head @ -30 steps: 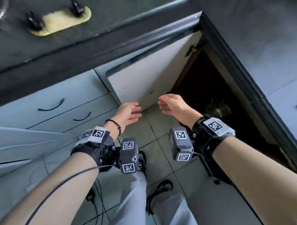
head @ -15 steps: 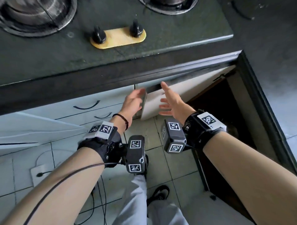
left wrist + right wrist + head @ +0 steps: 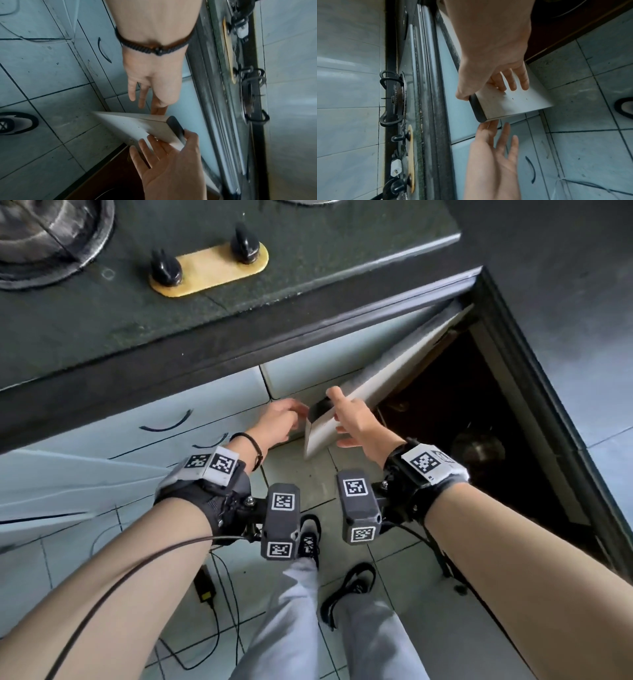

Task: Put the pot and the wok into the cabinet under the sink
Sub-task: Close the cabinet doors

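Observation:
The white cabinet door stands ajar below the dark counter, and its surface is blurred. My right hand lies on its inner face with straight fingers and the thumb on the dark top edge. My left hand is open just left of the door's free edge; whether its fingertips touch the outer face I cannot tell. A metal pot sits inside the dark cabinet. A dark round pan rests on the left burner.
Two black stove knobs sit on a yellow plate on the counter. Drawers with curved black handles are left of the door. A cable and a black adapter lie on the tiled floor by my shoes.
Both hands rose from in front of the open door to its free top edge. The right hand came to lie on the door. My view lifted toward the stove.

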The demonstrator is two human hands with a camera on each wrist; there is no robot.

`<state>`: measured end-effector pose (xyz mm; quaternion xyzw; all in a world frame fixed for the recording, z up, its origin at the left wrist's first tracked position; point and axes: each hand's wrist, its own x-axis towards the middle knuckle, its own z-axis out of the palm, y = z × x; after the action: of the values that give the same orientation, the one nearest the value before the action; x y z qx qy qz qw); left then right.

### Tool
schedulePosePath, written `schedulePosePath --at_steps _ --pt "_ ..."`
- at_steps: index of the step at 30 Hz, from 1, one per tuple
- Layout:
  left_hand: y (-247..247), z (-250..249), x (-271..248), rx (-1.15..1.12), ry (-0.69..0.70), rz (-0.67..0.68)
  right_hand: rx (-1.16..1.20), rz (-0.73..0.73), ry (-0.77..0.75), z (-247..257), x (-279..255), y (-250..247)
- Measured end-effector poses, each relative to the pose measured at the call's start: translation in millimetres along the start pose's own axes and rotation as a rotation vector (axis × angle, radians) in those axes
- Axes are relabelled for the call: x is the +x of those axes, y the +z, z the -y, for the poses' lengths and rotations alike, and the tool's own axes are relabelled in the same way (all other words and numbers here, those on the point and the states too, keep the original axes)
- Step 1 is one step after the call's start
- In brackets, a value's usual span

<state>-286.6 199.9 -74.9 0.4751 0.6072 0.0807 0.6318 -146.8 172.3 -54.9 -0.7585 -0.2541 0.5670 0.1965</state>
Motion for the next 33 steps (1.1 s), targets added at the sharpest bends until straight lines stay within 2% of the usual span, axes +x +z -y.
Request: schedulePosePath --at_steps 7,10,12,15,20,25,33 --pt "66.8 13.1 -20.7 0.074 -0.055 0.074 -0.073 0.023 -0.027 -65.8 -25.8 -41.5" --pt "96.8 14.3 -31.2 0.074 -0.083 0.086 0.066 0.076 0.009 -101.2 -39.6 -65.5" --pt "115.2 10.8 -37.2 0.078 -0.102 0.131 0.21 0.135 0.019 -125.9 -46.3 -80.7" --pt "143.7 2.8 -48.5 0.114 -0.103 0.207 0.397 0.145 -0.005 -165.8 -53.8 -99.4" --pt "194.9 -8.2 -61.8 0.151 -0.105 0.31 0.563 0.096 -0.04 -210.5 -73.2 -130.6" --pt "247.6 -21.8 -65.8 0.201 -0.096 0.383 0.747 -0.067 -0.07 -251.1 -78.0 -161.8" --pt "319.3 -40.6 -63.3 0.253 -0.063 0.445 0.808 -0.227 -0.093 -282.3 -65.9 -199.2"
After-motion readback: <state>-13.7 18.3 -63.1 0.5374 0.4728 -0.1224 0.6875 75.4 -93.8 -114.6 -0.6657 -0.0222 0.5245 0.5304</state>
